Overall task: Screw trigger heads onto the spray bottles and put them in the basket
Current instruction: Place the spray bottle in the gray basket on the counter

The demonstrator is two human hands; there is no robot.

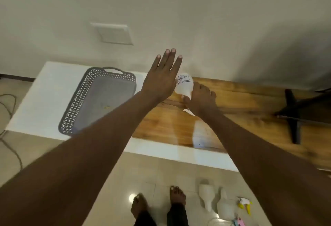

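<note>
Left hand (161,80) raised over the table (223,104), palm down, fingers (168,59) straight and spread, holding nothing. Its little-finger edge sits just beside the bottle (184,86); contact unclear.

Right hand (202,100) at 3 o'clock of the left, fingers curled round the bottle's neck end, gripping it. A white bit of the trigger head (189,112) pokes out under the palm at 7 o'clock; rest hidden by the hand.

Basket (97,100) at 9 o'clock of the hands, on the white end of the table: grey, perforated walls, handle at the far rim, only a small yellowish speck inside. Left forearm crosses its near right corner. Black stand (293,114) at 3 o'clock on the wood part. Wall plate (112,33) at 11 o'clock.

Floor at 6 o'clock: two bare feet (177,197), two more bottles (207,197) lying without heads, a yellow-white trigger head (244,204), something pink at the bottom edge. Cable (7,111) on the floor at 9 o'clock.

Held bottle: translucent white, tilted, base toward 11 o'clock, printed label with dark text, blurred.
</note>
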